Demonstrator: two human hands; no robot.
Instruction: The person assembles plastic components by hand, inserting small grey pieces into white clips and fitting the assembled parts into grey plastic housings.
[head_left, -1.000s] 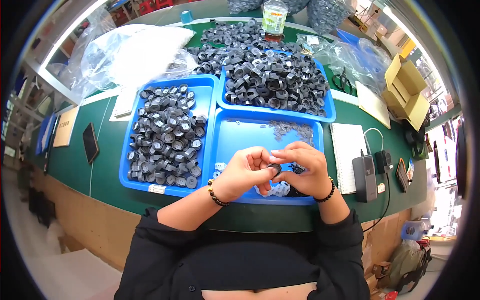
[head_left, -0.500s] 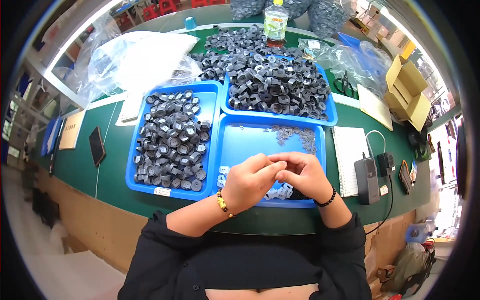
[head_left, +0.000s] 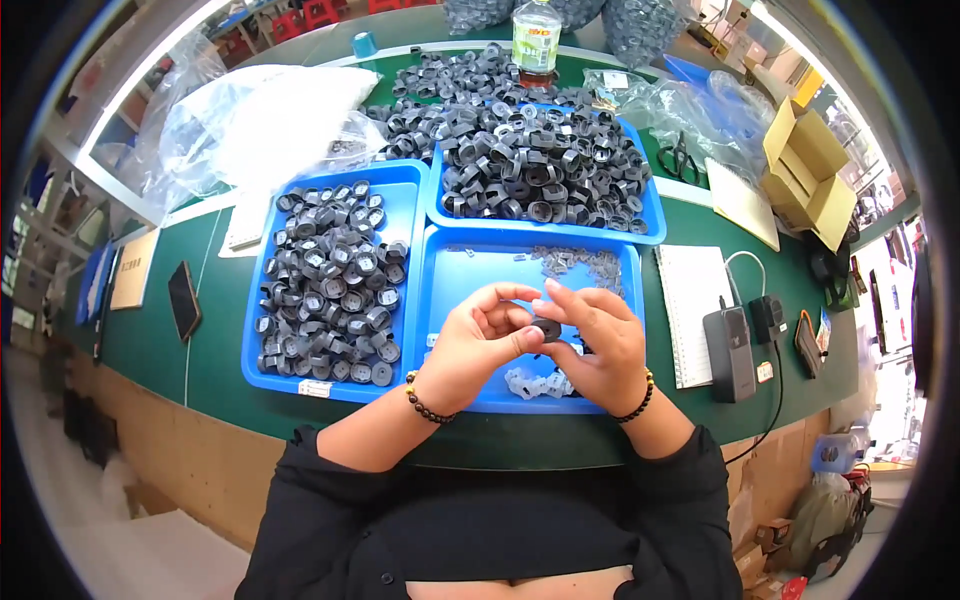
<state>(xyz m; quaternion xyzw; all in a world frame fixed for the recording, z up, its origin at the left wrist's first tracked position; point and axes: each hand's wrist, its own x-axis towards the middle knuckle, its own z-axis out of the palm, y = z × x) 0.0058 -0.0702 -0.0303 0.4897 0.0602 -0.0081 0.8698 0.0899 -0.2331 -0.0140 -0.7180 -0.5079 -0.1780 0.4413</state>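
Leftmost on the green table [head_left: 215, 350], near its left edge, lie a tan flat board [head_left: 133, 268] and a dark flat slab [head_left: 184, 300]; behind them, toward the far left corner, sits a heap of clear plastic bags [head_left: 255, 115]. Next comes a blue tray [head_left: 258, 345] filled with dark grey ring-shaped parts [head_left: 330, 285], close to the table's near edge. Beside it on the right, a second blue tray [head_left: 440, 262] holds a scatter of small pale pieces [head_left: 575, 262] along its far side and a cluster of whitish pieces [head_left: 535, 382] near its front. Over this tray the left hand [head_left: 475, 345] and the right hand [head_left: 595, 340] meet, fingertips pressed together on one small dark round part [head_left: 546, 328], which both pinch between them above the tray's front half. Each wrist wears a beaded bracelet. Behind, a third blue tray [head_left: 652, 222] is piled with the same dark rings, more of them spilling toward the far edge by a clear bottle [head_left: 537, 38]. Rightward lie a white notepad [head_left: 692, 305], a grey handheld device [head_left: 730, 352] with a cable, and, near the right far corner, an open cardboard box [head_left: 810, 170].
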